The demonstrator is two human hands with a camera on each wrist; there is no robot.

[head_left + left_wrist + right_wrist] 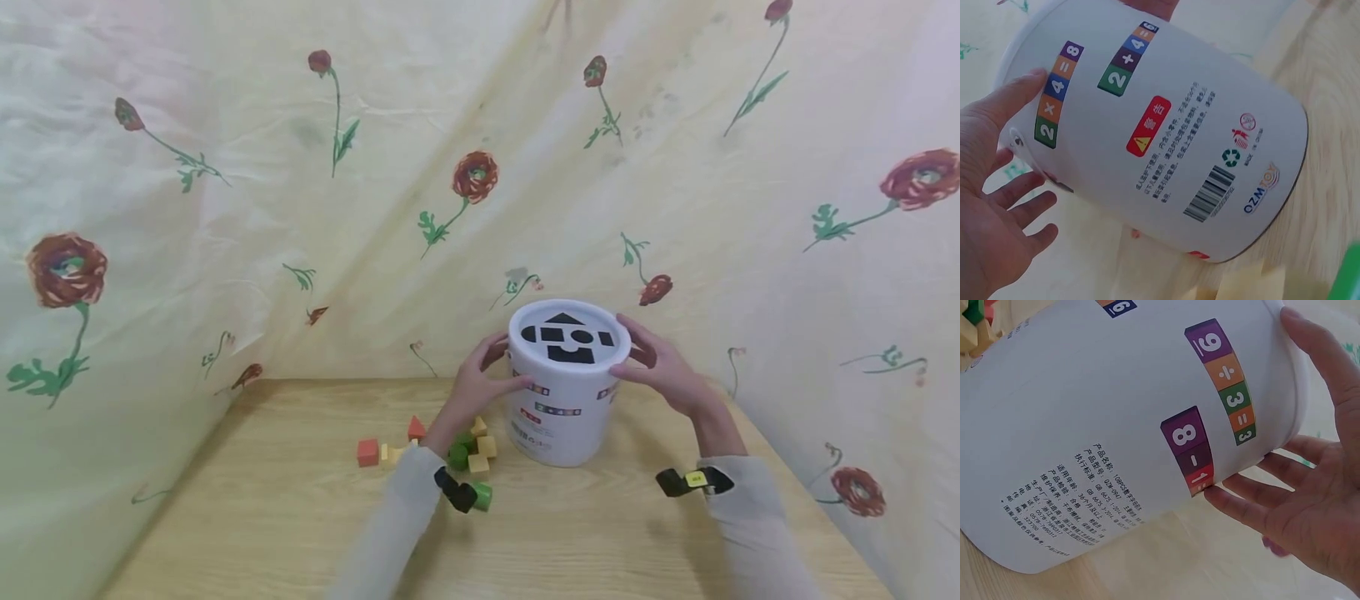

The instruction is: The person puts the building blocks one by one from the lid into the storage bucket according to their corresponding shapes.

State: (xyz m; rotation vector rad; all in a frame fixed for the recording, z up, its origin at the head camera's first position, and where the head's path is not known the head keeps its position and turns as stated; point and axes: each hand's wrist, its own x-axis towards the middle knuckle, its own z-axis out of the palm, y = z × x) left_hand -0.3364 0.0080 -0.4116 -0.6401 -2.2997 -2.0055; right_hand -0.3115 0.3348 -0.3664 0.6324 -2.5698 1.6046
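A white toy bucket [562, 412] stands upright on the wooden table, printed with coloured number strips, a barcode and small text. Its white lid [536, 317] has several dark shaped cut-outs. My left hand [482, 385] holds the bucket's left side near the top; in the left wrist view its thumb [1019, 90] lies on the wall and the other fingers spread by the handle joint [1017, 139]. My right hand [663, 367] holds the opposite side, thumb [1313, 340] at the rim and fingers around the wall. The far side of the bucket is hidden.
Left of the bucket lie loose toy blocks: a red cube [367, 452], a red triangle [416, 428], several yellow blocks [478, 464] and a green cylinder [482, 497]. My left forearm partly covers them. A flowered cloth [390, 208] hangs behind and beside the table [247, 517].
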